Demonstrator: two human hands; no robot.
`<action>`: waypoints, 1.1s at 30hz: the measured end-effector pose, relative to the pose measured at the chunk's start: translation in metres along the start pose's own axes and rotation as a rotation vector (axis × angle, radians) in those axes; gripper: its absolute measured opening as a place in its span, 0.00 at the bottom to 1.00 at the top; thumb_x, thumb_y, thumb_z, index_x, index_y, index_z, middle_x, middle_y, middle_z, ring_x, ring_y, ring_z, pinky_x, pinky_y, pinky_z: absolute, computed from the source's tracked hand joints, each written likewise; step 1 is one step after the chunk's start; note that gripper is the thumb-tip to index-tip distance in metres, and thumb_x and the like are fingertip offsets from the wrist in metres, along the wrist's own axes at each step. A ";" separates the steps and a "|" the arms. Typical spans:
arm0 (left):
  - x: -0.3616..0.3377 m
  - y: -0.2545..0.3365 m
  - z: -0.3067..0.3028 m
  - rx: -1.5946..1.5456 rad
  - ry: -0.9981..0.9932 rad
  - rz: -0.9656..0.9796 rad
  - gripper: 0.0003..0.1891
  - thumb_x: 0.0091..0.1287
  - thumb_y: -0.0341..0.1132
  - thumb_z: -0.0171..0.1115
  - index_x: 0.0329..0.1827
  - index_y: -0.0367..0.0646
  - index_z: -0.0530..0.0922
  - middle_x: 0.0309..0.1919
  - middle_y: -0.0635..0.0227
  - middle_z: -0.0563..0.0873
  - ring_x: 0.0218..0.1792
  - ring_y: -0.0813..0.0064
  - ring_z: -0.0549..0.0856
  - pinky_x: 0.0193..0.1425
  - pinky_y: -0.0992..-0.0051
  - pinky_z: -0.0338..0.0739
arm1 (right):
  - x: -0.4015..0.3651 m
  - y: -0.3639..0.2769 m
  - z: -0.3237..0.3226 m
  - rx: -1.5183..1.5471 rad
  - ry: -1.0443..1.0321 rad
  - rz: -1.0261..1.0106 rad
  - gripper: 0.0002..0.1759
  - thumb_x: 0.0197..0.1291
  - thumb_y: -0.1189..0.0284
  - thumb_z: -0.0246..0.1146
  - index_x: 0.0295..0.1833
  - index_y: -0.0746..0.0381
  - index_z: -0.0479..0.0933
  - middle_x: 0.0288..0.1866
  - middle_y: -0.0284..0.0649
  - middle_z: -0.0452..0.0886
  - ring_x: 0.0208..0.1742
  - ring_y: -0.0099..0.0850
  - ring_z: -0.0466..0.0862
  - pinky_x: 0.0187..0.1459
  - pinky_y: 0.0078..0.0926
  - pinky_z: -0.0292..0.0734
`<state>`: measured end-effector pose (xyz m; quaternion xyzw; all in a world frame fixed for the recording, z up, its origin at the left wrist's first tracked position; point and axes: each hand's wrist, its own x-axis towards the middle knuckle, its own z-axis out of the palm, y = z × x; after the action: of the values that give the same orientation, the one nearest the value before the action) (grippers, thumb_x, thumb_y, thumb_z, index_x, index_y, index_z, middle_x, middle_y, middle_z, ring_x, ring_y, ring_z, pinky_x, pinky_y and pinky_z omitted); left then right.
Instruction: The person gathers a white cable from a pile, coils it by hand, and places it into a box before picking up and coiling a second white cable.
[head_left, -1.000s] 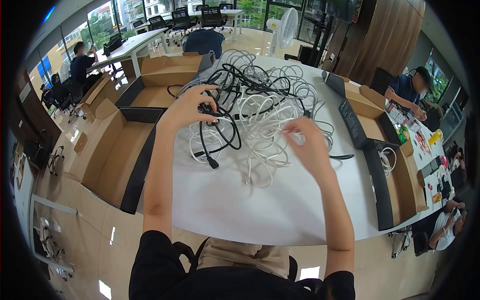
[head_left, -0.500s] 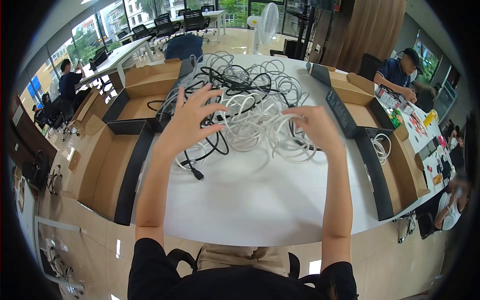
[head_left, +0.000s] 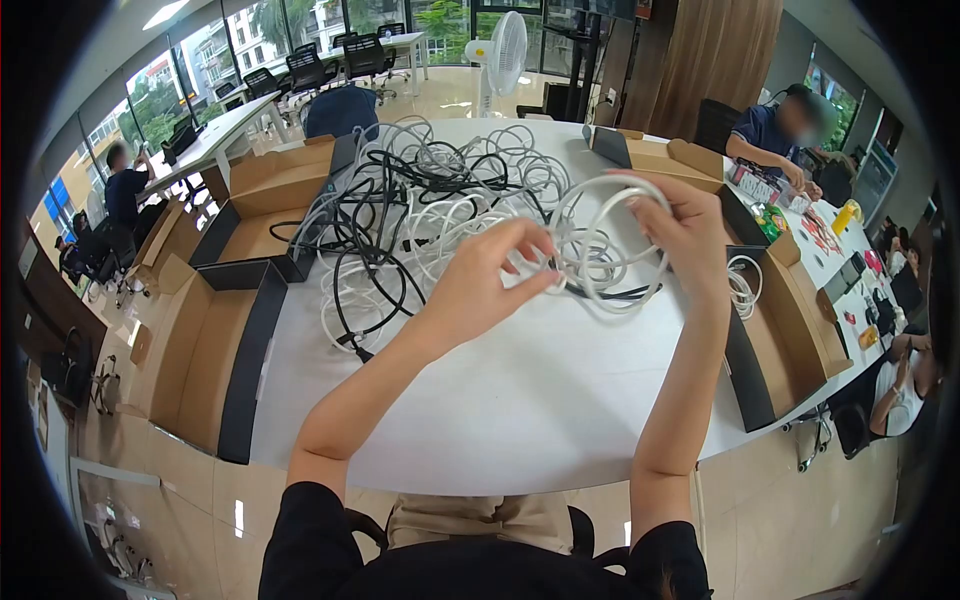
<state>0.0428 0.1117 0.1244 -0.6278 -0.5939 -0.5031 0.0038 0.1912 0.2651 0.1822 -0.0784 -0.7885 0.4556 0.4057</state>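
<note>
A coiled white cable (head_left: 590,290) hangs from my right hand (head_left: 685,235), whose fingers are closed round the top of its loops. My left hand (head_left: 495,275) is at the left side of this coil, fingers curled and thumb apart; whether it touches the cable is hard to tell. Behind and to the left lies a tangled pile of gray, black and white cables (head_left: 430,175) on the white table (head_left: 450,420). A black plug (head_left: 363,354) lies at the pile's near edge.
Open black cardboard boxes stand at the left (head_left: 250,365) and behind it (head_left: 215,238). At the right, an open box (head_left: 755,370) holds a white cable coil (head_left: 743,288), with another box beyond. A person (head_left: 765,140) sits at the back right; a white fan (head_left: 500,60) stands behind.
My right hand has lifted the white coil up and to the right, off the pile. My left hand has moved right and down toward the coil. The view has shifted slightly.
</note>
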 end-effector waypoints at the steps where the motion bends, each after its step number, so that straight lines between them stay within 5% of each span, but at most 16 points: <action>1: 0.004 -0.001 0.000 -0.021 0.027 -0.029 0.18 0.53 0.30 0.67 0.46 0.42 0.73 0.34 0.72 0.80 0.33 0.81 0.79 0.31 0.82 0.73 | -0.001 -0.001 -0.006 0.041 0.051 0.003 0.13 0.53 0.78 0.62 0.46 0.64 0.80 0.21 0.26 0.73 0.20 0.11 0.63 0.20 0.11 0.53; 4: 0.011 -0.002 0.000 -0.036 0.018 -0.143 0.26 0.52 0.30 0.67 0.54 0.44 0.67 0.30 0.73 0.78 0.28 0.85 0.75 0.26 0.85 0.69 | -0.003 -0.002 -0.013 0.212 0.149 0.011 0.11 0.55 0.76 0.62 0.45 0.67 0.79 0.19 0.27 0.72 0.18 0.11 0.62 0.18 0.09 0.51; 13: 0.017 -0.020 -0.011 -0.082 0.119 -0.083 0.15 0.56 0.28 0.62 0.47 0.42 0.73 0.31 0.73 0.81 0.28 0.85 0.77 0.23 0.86 0.70 | -0.001 0.002 -0.023 0.424 0.353 -0.170 0.13 0.60 0.73 0.59 0.47 0.69 0.77 0.20 0.28 0.69 0.16 0.11 0.60 0.16 0.09 0.51; 18: 0.018 -0.029 -0.023 0.075 0.227 -0.047 0.17 0.55 0.27 0.62 0.49 0.44 0.74 0.41 0.70 0.81 0.43 0.78 0.79 0.45 0.76 0.73 | -0.004 0.007 -0.052 0.554 0.385 -0.353 0.15 0.61 0.74 0.56 0.52 0.70 0.73 0.32 0.37 0.79 0.16 0.12 0.62 0.14 0.07 0.54; 21: 0.018 -0.039 -0.014 0.037 0.157 -0.080 0.18 0.54 0.31 0.64 0.49 0.44 0.74 0.45 0.70 0.80 0.48 0.74 0.78 0.53 0.70 0.70 | -0.011 -0.010 -0.058 0.535 0.606 -0.330 0.17 0.62 0.74 0.56 0.54 0.70 0.70 0.34 0.37 0.79 0.15 0.12 0.62 0.14 0.07 0.53; 22: 0.016 -0.047 -0.009 0.050 0.078 -0.059 0.18 0.54 0.32 0.64 0.50 0.45 0.74 0.45 0.70 0.80 0.49 0.73 0.77 0.56 0.66 0.68 | -0.014 -0.006 -0.069 0.572 0.482 -0.362 0.16 0.62 0.74 0.56 0.54 0.70 0.69 0.40 0.41 0.78 0.14 0.12 0.61 0.14 0.07 0.51; 29: 0.005 -0.074 0.029 0.501 -0.183 0.055 0.23 0.57 0.42 0.63 0.54 0.46 0.72 0.46 0.66 0.78 0.51 0.64 0.75 0.65 0.48 0.51 | -0.026 0.007 -0.105 0.596 0.504 -0.393 0.15 0.59 0.72 0.58 0.50 0.68 0.71 0.28 0.33 0.73 0.16 0.13 0.64 0.15 0.10 0.53; 30: 0.003 -0.064 0.033 0.568 -0.206 0.090 0.22 0.58 0.43 0.61 0.55 0.47 0.71 0.45 0.66 0.78 0.51 0.65 0.75 0.65 0.47 0.50 | -0.029 0.018 -0.114 0.593 0.416 -0.418 0.15 0.59 0.72 0.58 0.50 0.67 0.72 0.34 0.36 0.78 0.19 0.15 0.68 0.17 0.10 0.58; 31: 0.004 -0.054 0.037 0.512 -0.161 0.107 0.23 0.57 0.41 0.62 0.55 0.47 0.70 0.45 0.65 0.78 0.51 0.64 0.75 0.65 0.48 0.50 | -0.028 0.014 -0.107 0.616 0.609 -0.326 0.13 0.60 0.71 0.58 0.49 0.66 0.73 0.36 0.35 0.79 0.23 0.15 0.72 0.20 0.10 0.62; 32: 0.006 -0.045 0.041 0.454 -0.121 0.131 0.23 0.57 0.40 0.62 0.56 0.46 0.70 0.44 0.65 0.78 0.50 0.64 0.75 0.65 0.48 0.51 | -0.023 0.008 -0.099 0.439 0.735 -0.230 0.19 0.62 0.64 0.57 0.52 0.67 0.72 0.24 0.25 0.70 0.15 0.11 0.60 0.15 0.08 0.52; 33: 0.011 -0.039 0.045 0.390 -0.087 0.141 0.25 0.56 0.39 0.63 0.56 0.45 0.69 0.45 0.64 0.78 0.51 0.64 0.75 0.66 0.49 0.51 | -0.023 0.005 -0.096 0.442 0.704 -0.227 0.17 0.62 0.66 0.57 0.50 0.66 0.73 0.24 0.26 0.71 0.17 0.11 0.62 0.16 0.08 0.54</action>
<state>0.0393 0.1585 0.0855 -0.6762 -0.6345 -0.3494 0.1347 0.2733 0.3196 0.1900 -0.0529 -0.4891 0.5116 0.7045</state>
